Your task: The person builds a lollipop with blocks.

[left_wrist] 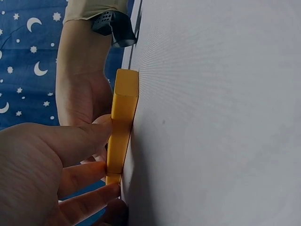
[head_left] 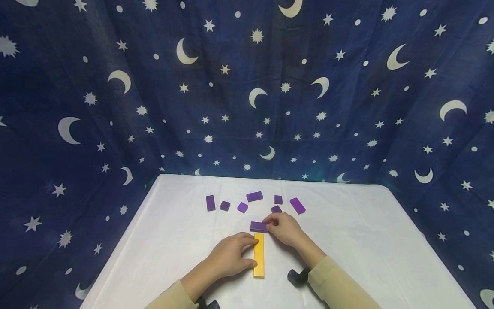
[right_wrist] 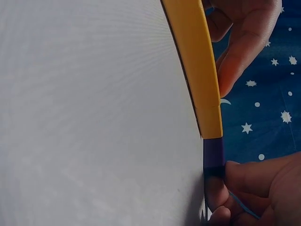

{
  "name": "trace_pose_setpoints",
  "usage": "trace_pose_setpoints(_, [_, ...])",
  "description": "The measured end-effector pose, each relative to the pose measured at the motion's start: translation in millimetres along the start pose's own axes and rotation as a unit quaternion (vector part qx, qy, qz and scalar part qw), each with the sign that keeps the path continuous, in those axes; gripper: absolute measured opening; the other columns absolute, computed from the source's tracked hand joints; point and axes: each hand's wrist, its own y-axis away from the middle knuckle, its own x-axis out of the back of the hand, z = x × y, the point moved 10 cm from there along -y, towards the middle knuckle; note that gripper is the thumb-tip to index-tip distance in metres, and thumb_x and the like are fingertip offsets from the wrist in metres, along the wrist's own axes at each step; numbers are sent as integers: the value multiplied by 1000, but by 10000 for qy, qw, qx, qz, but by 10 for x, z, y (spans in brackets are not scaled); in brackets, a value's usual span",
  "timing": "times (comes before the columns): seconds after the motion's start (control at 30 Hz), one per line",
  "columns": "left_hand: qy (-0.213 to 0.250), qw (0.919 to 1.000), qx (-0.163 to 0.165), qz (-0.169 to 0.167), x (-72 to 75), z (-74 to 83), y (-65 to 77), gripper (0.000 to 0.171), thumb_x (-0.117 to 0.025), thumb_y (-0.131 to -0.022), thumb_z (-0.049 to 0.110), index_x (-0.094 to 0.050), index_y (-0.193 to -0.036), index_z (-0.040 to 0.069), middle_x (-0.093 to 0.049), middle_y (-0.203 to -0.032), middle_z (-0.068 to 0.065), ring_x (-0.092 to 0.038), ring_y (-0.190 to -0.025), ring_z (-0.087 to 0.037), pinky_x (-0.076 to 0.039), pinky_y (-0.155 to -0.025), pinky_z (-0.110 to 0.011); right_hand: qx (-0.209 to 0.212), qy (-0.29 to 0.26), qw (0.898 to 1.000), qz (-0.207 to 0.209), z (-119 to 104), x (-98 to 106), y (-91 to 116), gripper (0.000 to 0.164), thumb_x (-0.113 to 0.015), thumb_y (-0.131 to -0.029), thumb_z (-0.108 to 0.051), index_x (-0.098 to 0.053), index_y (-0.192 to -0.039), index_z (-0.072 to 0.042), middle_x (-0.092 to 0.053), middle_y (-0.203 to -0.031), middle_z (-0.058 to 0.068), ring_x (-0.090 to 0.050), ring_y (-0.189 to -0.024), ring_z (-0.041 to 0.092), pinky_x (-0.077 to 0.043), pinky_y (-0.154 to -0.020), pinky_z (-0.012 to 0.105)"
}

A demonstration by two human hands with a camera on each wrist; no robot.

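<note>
A long yellow bar [head_left: 259,257] lies lengthwise on the table, a seam near its far end in the right wrist view. The thumb and fingertips of my left hand [head_left: 230,255] rest along its left side, spread apart; the left wrist view shows those fingers [left_wrist: 82,181] fairly straight. Across the bar's far end lies a purple block [head_left: 257,226], which meets the yellow end in the right wrist view. My right hand [head_left: 284,228] pinches this purple block at its right end. Its fingertips partly hide that end.
Beyond the hands lie several loose purple blocks, among them an oblong one [head_left: 210,203], a small square one [head_left: 242,207] and a tilted oblong one [head_left: 297,205]. They rest on a white table [head_left: 347,240]. A dark blue star-patterned cloth [head_left: 231,103] hangs behind and beside it.
</note>
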Motion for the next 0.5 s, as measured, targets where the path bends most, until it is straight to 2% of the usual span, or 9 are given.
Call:
trace_pose_setpoints(0.17, [-33, 10000, -15, -6, -1, 4, 8, 60, -87, -86, 48, -73, -139, 24, -71, -140, 6, -70, -129, -19, -56, -109, -43, 50, -51, 9999, -101, -3, -21, 11, 13, -77, -97, -16, -84, -106, -23, -70, -88, -7, -59, -86, 14, -53, -88, 38])
trace_pose_setpoints(0.5, [-30, 10000, -49, -21, 11, 9, 13, 60, -85, -88, 48, -72, -141, 24, -71, -143, 4, -69, -131, -20, -55, -111, -44, 27, -35, 9999, -146, -6, -26, 35, 13, -77, -97, -17, -83, -106, -24, -73, -95, -7, -60, -89, 15, -56, -95, 46])
